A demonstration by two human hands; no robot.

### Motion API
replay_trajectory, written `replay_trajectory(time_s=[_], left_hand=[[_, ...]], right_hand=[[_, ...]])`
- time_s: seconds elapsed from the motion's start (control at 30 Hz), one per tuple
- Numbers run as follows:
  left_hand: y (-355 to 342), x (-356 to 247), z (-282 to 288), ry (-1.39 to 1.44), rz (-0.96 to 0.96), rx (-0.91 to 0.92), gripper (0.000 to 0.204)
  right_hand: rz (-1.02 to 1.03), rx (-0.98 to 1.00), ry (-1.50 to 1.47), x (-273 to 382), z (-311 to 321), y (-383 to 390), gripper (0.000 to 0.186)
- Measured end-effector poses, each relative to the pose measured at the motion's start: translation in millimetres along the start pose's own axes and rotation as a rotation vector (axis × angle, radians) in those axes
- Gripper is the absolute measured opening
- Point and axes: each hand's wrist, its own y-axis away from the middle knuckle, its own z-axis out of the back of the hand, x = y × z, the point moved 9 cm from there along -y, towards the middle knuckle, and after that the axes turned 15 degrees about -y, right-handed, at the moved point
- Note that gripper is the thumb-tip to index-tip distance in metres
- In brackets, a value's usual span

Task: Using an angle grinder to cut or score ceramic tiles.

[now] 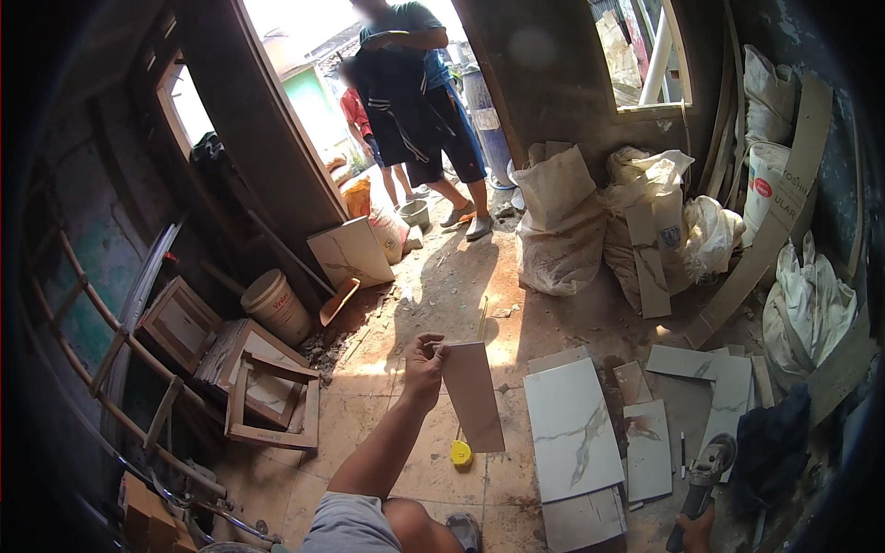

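My left hand [424, 370] is raised ahead of me, its fingers closed on the upper left corner of a cut strip of tile [474, 398], brown side showing. Low at the right, my right hand [697, 531] grips the handle of an angle grinder [708, 472]. Behind the strip's lower end a yellow tape measure [461, 452] rests on the floor, its blade running away from me. Between the hands lies a large white marbled tile [574, 426], and beside it a smaller cut tile [648, 452]. A marker pen [683, 455] is near the grinder's head.
Tile offcuts [728, 392] and a dark cloth [772, 447] lie right. Filled sacks [560, 226] line the far wall. Left are wooden frames [269, 401], a bucket [275, 309] and a bamboo ladder [92, 276]. A person [406, 92] stands in the doorway, another [355, 115] behind.
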Motion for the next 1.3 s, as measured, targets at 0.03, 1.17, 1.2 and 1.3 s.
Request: replay_trajectory(time_s=[0.03,1.17,1.2,1.3], left_hand=[[0,-1,1,-0.043,-0.016,-0.024,0.03],[12,30,-17,-0.27,0.121,0.072,0.025],[12,29,-16,-0.267,0.097,0.074,0.025],[13,38,-21,-0.298,0.137,0.122,0.026]], right_hand=[[0.004,0.0,-0.002,2,1,0,0.048],[0.048,0.045,-0.005,-3,3,-7,0.067],[0.045,0.062,0.001,-6,4,-11,0.067],[0.038,0.045,-0.009,-15,7,-15,0.065]])
